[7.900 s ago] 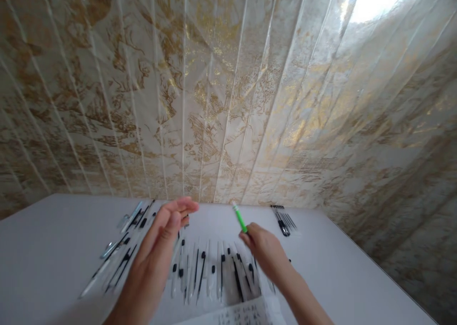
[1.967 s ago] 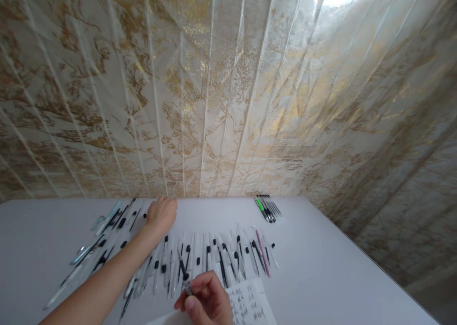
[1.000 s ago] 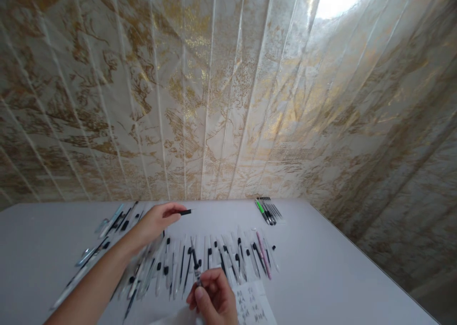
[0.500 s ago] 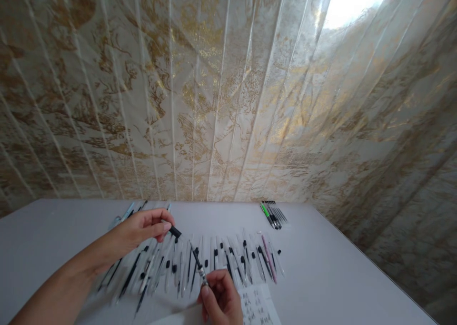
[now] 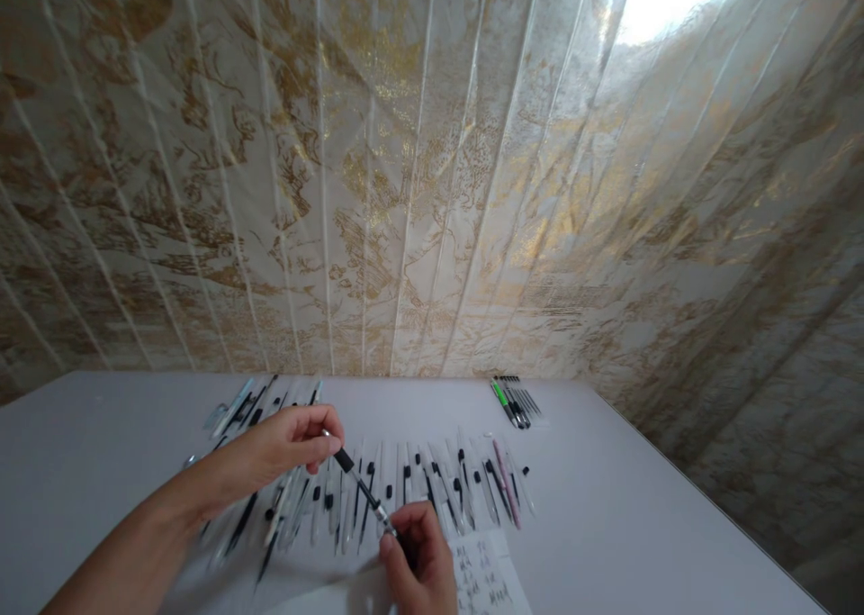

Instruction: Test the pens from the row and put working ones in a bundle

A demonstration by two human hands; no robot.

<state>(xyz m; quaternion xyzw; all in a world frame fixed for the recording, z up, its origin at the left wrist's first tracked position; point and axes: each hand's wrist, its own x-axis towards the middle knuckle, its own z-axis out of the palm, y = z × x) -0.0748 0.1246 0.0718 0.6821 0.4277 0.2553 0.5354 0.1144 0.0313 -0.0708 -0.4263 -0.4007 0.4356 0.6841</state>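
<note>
My left hand (image 5: 307,437) pinches a black pen grip (image 5: 343,458) with a small silvery tip at its upper end. The thumb and fingers of my right hand (image 5: 419,554) are closed on a pen barrel (image 5: 383,513), from which a dark refill (image 5: 364,489) slants up to the left. The refill's upper end meets the black grip, and how far it goes inside I cannot tell. Beneath both hands lie loose pen parts: clear barrels, dark refills and black caps (image 5: 407,473). A handwritten sheet of paper (image 5: 487,570) rests partly under my right hand.
At the right end of the row lies a pink pen (image 5: 506,484). A green-and-black pen (image 5: 502,402) lies beside several dark pens and thin refills at the back right. More pens (image 5: 236,408) lie at the back left. A patterned, pleated curtain (image 5: 405,192) hangs behind the white table (image 5: 641,507).
My left hand has moved slightly right and down, bringing the black grip from a gap apart onto the end of the refill. My right hand has hardly moved.
</note>
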